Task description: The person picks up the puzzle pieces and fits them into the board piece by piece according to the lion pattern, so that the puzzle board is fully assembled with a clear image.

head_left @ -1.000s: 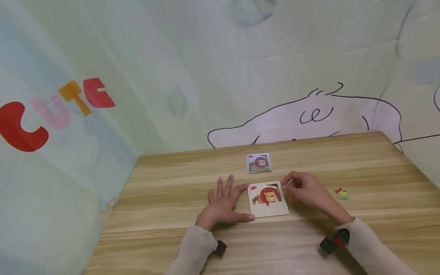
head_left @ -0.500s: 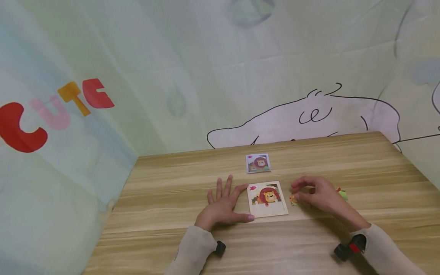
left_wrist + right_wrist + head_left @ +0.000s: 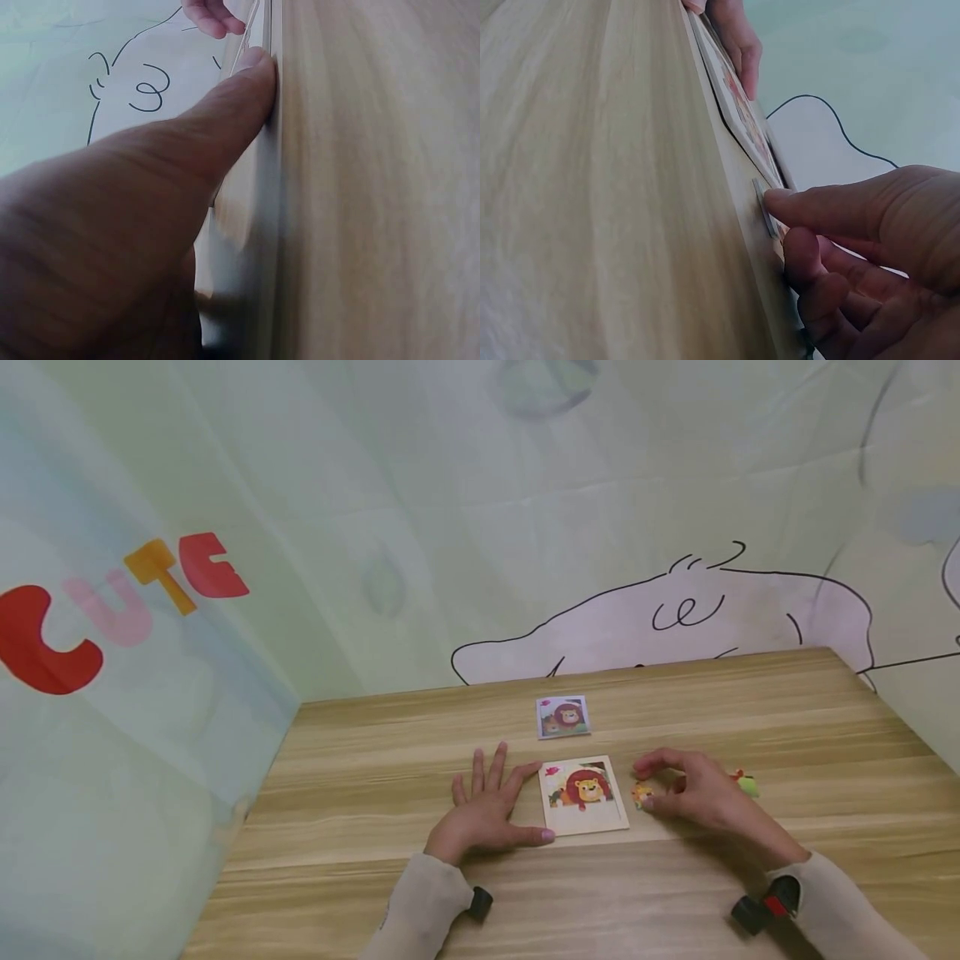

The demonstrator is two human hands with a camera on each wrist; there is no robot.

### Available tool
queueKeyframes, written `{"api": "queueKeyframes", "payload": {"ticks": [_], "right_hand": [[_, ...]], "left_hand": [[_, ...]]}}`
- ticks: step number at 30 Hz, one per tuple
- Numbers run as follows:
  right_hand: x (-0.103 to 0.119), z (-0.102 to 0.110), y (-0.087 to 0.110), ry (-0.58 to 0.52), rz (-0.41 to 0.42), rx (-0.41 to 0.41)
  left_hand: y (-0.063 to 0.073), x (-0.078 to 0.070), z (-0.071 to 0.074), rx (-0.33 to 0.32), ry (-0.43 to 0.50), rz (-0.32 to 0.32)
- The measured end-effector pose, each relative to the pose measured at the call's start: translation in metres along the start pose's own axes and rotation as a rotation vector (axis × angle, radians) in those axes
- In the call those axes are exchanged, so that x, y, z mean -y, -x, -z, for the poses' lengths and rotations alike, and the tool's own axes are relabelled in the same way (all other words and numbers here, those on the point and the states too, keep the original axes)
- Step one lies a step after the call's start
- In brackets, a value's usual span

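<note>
A square puzzle board [image 3: 585, 819] with a partly filled lion picture lies flat on the table. My left hand [image 3: 487, 814] rests spread beside it, thumb at its near left corner and index fingertip at its far left corner. In the left wrist view, the left thumb [image 3: 225, 112] lies along the board's edge. Just right of the board is a small orange-yellow puzzle piece [image 3: 641, 794]. My right hand [image 3: 693, 789] has thumb and index finger around it; in the right wrist view the thumb tip touches the piece's edge [image 3: 763, 199], other fingers curled.
Behind the board lies a small card [image 3: 563, 717] with the full lion picture. Another puzzle piece, green and red [image 3: 747, 783], lies partly hidden behind the right hand. The wooden table [image 3: 375, 777] meets a printed cloth backdrop [image 3: 337, 527] at its far edge.
My right hand has moved from the board's right edge rightward to the orange-yellow piece, and its thumb has shifted slightly towards me. The left hand and board have stayed put.
</note>
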State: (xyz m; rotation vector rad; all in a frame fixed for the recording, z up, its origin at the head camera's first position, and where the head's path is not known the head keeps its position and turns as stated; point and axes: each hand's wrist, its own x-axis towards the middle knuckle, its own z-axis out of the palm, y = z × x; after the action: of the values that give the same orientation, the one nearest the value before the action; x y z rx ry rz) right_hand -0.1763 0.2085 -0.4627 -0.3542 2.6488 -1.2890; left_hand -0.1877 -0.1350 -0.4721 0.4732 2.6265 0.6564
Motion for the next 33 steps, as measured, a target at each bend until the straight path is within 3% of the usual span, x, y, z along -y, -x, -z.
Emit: {"api": "queueKeyframes", "payload": {"ticks": [13,33], "right_hand": [[0.004,-0.003,0.0,0.074,0.029,-0.029],[0.013,-0.008,0.001,-0.013,0.034,-0.069]], "left_hand": [[-0.002,0.001,-0.002,-0.001,-0.02,0.003],[-0.009,0.01,-0.007,-0.003,-0.023,0.008]]}}
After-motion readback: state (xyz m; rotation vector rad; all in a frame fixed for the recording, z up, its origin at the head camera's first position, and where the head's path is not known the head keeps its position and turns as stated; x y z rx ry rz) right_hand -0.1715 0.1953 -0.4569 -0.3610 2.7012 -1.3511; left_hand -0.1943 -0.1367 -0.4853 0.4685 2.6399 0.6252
